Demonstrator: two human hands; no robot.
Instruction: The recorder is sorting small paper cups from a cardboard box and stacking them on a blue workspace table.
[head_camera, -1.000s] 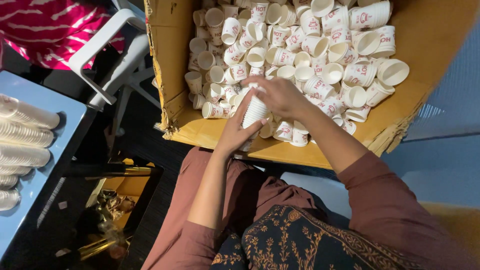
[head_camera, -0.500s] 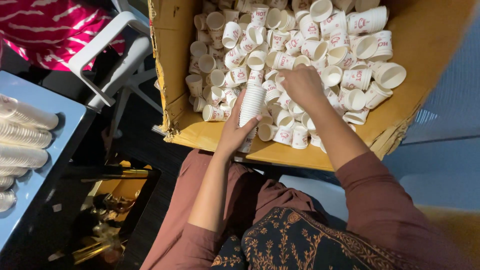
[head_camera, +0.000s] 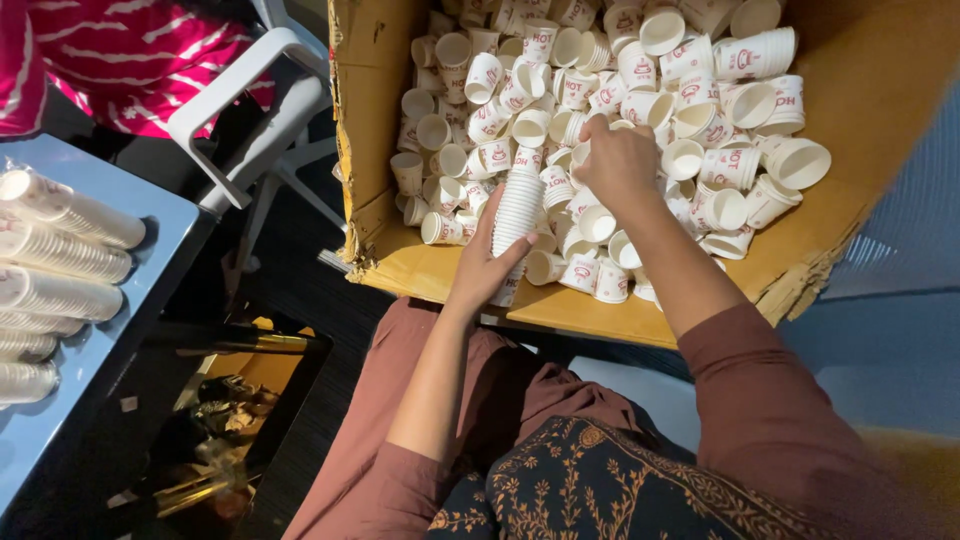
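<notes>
The left hand (head_camera: 492, 262) is gripping a stack of paper cups (head_camera: 517, 212), fingers wrapped around its lower part, and is holding it tilted over the near edge of a cardboard box (head_camera: 455, 275). The right hand (head_camera: 618, 165) is resting just beside the top of the stack, closed with its fingers curled down among the loose cups (head_camera: 690, 110); whether it is pinching one I cannot tell. The loose cups, white with red print, are lying heaped in the box, some on their sides, some mouth up. To the left, wrapped sleeves of cups (head_camera: 55, 255) are lying on a blue worktop (head_camera: 150, 260), and a white chair (head_camera: 255, 110) is standing between that worktop and the box.
</notes>
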